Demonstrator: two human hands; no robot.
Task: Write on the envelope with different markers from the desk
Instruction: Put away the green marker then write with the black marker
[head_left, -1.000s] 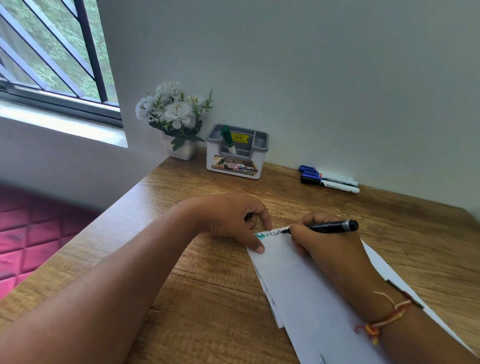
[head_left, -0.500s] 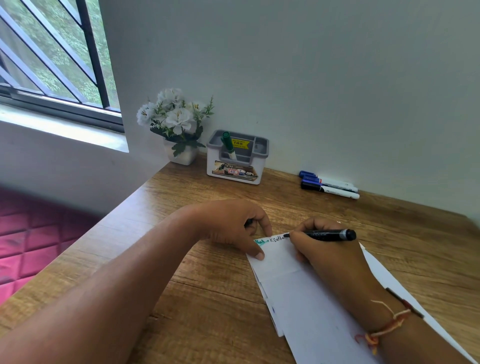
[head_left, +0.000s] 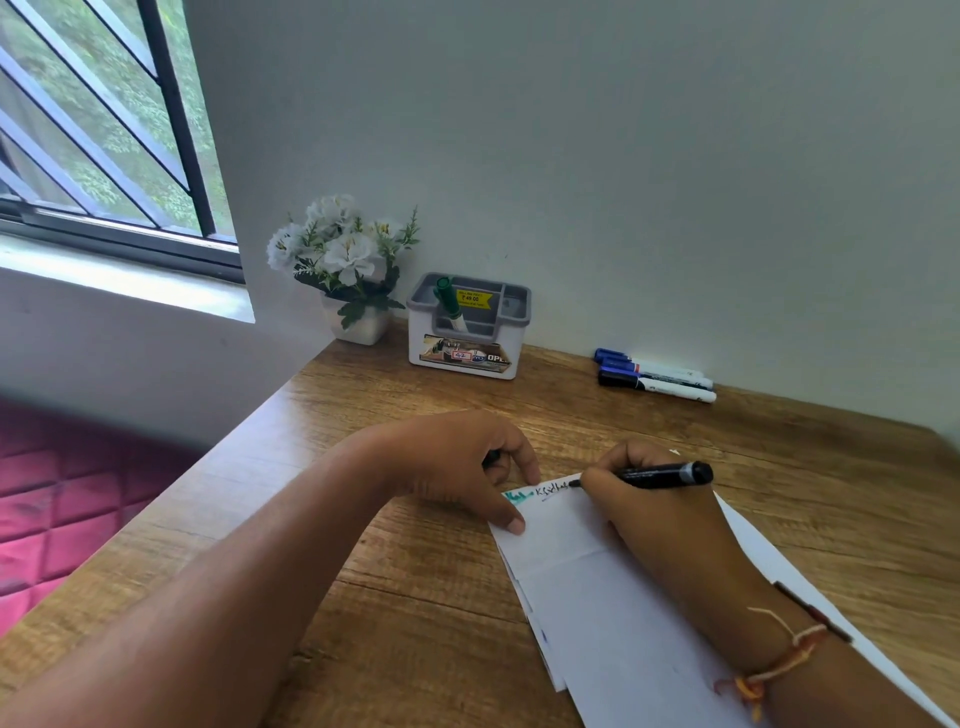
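Black script (head_left: 553, 490) extends further than a second ago, ending at right hand's (head_left: 654, 519) fingertips, which pinch marker (head_left: 660, 475). Left hand (head_left: 457, 462) thumb pins envelope (head_left: 571, 540); curled fingers apparently hold cap (head_left: 493, 457). Second colour progressing.

A pot (head_left: 363, 332) of white flowers (head_left: 345, 254) stands in the corner against the pale wall (head_left: 623, 156), a grey-rimmed white organizer (head_left: 467, 361) just beside it. A barred window (head_left: 104, 130) shows greenery at upper left; a red quilted pad (head_left: 62, 509) lies below it.

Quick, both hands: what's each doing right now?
Left hand: thumb pins the envelope, fingers curled round a small dark object.
Right hand: grips the black marker.
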